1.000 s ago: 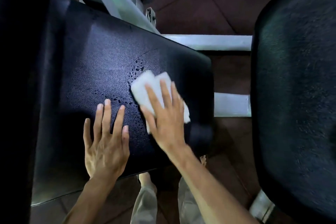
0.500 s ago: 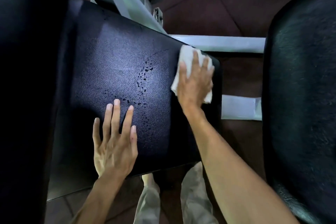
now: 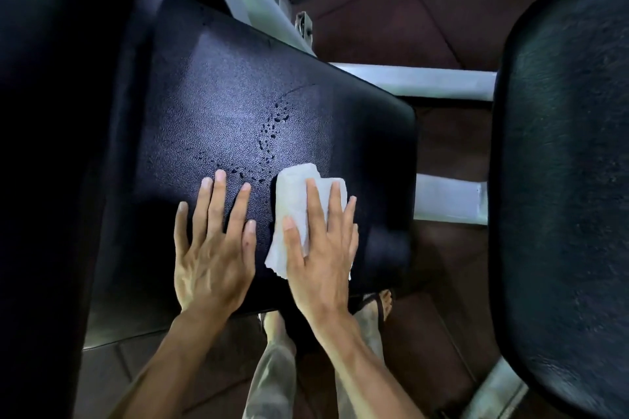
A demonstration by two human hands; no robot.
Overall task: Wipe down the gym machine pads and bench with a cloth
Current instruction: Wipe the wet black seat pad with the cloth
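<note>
You are wiping the black bench pad (image 3: 211, 105), the worktop here, with both hands down on its near end. Your right hand (image 3: 321, 248) is lying flat, fingers spread, pressing a folded white cloth (image 3: 294, 194) onto the vinyl; it is pinning the cloth under the palm, not gripping it in a fist. Your left hand (image 3: 212, 248) is resting open and flat just beside it, holding nothing, looks like bracing.

Key relation: a curved trail of water droplets (image 3: 269, 133) is sitting on the pad just ahead of the cloth, running up and away from you, with a second branch of drops curling left past your left fingertips. The cloth's front edge is almost touching the nearest drops. The right hand is already carrying the cloth and is the one lined up under the trail, so a push straight forward, away from your body, looks like the move to take them. The pad's long axis is running from the near-left toward the far-right, so the stroke should be following that line.

A pale metal frame (image 3: 412, 80) is showing beyond the far edge. 1 more dark pad (image 3: 561, 163) is standing well apart to your right, another dark padded surface (image 3: 51, 112) to your left; both probably still need wiping.
</note>
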